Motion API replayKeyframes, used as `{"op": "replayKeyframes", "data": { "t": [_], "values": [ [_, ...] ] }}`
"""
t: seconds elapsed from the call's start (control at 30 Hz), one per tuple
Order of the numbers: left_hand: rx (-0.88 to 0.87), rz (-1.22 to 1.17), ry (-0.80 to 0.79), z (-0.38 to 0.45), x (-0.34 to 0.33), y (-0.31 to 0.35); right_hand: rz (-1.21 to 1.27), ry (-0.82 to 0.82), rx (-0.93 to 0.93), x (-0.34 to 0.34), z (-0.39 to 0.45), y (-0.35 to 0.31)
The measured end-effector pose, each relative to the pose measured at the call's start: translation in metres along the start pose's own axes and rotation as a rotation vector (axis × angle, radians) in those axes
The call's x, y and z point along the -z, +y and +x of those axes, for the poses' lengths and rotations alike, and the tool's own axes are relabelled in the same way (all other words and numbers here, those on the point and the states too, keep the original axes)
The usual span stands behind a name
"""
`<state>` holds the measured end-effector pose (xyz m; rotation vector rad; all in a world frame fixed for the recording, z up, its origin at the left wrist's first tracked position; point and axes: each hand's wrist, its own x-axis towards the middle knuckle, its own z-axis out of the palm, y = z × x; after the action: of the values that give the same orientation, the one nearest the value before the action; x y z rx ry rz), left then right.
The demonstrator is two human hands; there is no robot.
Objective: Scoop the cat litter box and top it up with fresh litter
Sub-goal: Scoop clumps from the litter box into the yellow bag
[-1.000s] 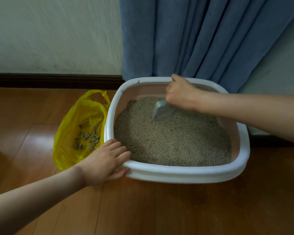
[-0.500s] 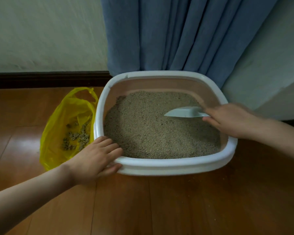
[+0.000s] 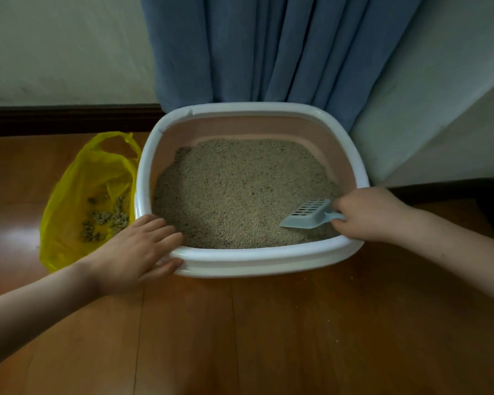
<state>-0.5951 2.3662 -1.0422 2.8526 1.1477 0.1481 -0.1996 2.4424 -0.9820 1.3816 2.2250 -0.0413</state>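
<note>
Right hand: the right hand gripped the handle of the scoop, fingers curled round it; the handle was mostly hidden in the fist.
Left hand: the left hand lay flat on the near left corner of the box, fingers straight over the rim, thumb on the outer wall.
Scoop: slotted, pale blue, just left of the right hand, its blade low over the litter; whether it touched the grains was hard to tell.
Box: between the two hands, white rim, pink inner wall, litter sloping up at the far left.
Bag: the yellow bag sat just beyond the left hand, touching the box, with clumps inside; its near end was hidden by the left wrist.
Curtain: a blue curtain hung beyond the box, cut off at the top.
Change: half a second before, the scoop was farther from the near rim and its slots did not show; the left hand had kept its place.
</note>
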Motion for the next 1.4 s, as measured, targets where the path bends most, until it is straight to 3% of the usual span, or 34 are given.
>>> {"op": "replayKeyframes", "data": {
  "t": [0.17, 0.33, 0.53, 0.8, 0.97, 1.13, 1.4],
  "values": [
    [0.006, 0.008, -0.021, 0.000, -0.001, 0.000, -0.034, 0.078, 0.017, 0.003, 0.000, 0.000],
    [0.011, 0.017, -0.024, 0.002, -0.001, 0.000, 0.295, 0.060, 0.066, -0.006, 0.002, 0.003],
    [0.013, 0.015, -0.015, 0.002, -0.001, 0.001, 0.419, 0.009, 0.090, -0.013, 0.010, 0.000],
    [0.010, 0.007, -0.011, 0.003, 0.000, 0.002, 0.349, -0.003, 0.112, -0.012, 0.013, -0.002],
    [0.009, -0.012, -0.015, 0.003, 0.003, 0.002, 0.267, 0.146, 0.119, -0.005, 0.013, 0.001],
    [0.013, -0.049, -0.032, 0.007, 0.007, 0.003, 0.234, 0.289, 0.251, 0.012, 0.026, -0.014],
    [0.105, -0.095, 0.005, 0.003, 0.028, 0.001, 0.128, 0.338, 0.485, 0.074, 0.066, -0.068]
  ]
}}
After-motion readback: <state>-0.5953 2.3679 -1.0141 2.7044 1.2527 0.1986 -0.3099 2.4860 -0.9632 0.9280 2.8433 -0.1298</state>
